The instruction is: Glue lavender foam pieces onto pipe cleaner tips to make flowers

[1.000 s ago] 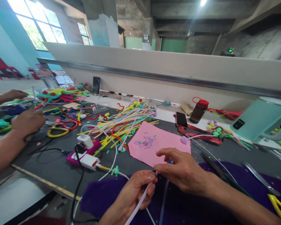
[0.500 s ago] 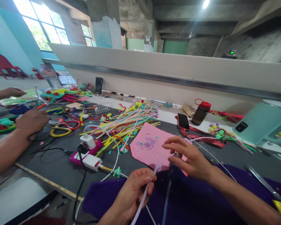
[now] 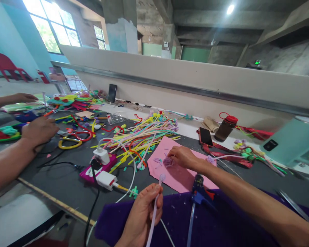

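My left hand (image 3: 145, 206) is closed around a lilac pipe cleaner stem (image 3: 152, 223), which has a small fuzzy lilac tip pointing up. My right hand (image 3: 181, 157) reaches down over a pink sheet (image 3: 181, 183), its fingertips pinched together at a small pile of short lilac pipe cleaner pieces (image 3: 168, 162). Whether a piece is between the fingertips is hidden. Below the right forearm, a blue glue gun (image 3: 198, 192) with a clear glue stick (image 3: 192, 223) lies on dark purple cloth (image 3: 177, 214).
Pipe cleaners (image 3: 141, 135) lie heaped behind the sheet. A magenta power strip (image 3: 86, 174) with chargers and cables sits left. Farther left are another person's hands (image 3: 39, 128) and scissors (image 3: 69, 142). A phone (image 3: 205, 136), a bottle (image 3: 226, 127) and metal blades (image 3: 296, 204) are right.
My right hand has moved forward and left, from above the glue gun down to the lilac pieces. The left hand, still holding the stem, has shifted slightly left.
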Demonstrator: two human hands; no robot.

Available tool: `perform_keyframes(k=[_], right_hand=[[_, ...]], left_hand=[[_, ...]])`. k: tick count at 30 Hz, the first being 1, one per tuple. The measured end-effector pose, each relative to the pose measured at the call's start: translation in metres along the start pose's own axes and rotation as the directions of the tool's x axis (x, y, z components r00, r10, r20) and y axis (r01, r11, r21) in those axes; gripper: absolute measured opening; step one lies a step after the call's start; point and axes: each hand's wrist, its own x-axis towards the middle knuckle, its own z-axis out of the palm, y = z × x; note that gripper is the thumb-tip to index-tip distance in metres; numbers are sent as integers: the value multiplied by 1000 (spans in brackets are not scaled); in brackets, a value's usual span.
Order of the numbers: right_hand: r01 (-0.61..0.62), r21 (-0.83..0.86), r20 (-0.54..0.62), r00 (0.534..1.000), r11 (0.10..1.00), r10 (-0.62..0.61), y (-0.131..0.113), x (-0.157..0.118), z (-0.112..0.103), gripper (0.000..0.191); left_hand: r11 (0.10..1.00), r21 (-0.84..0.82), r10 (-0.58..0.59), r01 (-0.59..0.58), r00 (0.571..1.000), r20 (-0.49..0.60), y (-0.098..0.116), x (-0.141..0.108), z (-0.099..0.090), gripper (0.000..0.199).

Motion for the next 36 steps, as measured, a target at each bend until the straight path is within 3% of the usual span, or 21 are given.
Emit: perform_keyframes(k=[7,14,27,32,36], right_hand=[[55,-66,64,997,996,-51,-9,7,9,21],[6,-38,81,997,999,-3,-5,2,14,19],[-27,365,-123,989,931,77,0,-36,-4,16],[-97,504,-122,976,858,182,1,-45,-4,7],[-129,624,-41,980,771,196,-19,-63,-13,12]], left_hand=[[1000,-18,7,-7,1000,-24,1,-3,1,14],[1000,2,-1,1,1000,-31,1,-3,2,15],[997,78,11,-7,998,-56,2,2,10,16],[995,96,11,-7,999,-46,3,3,15,19],[991,131,6,-2,999,-32,3,4,20,21]])
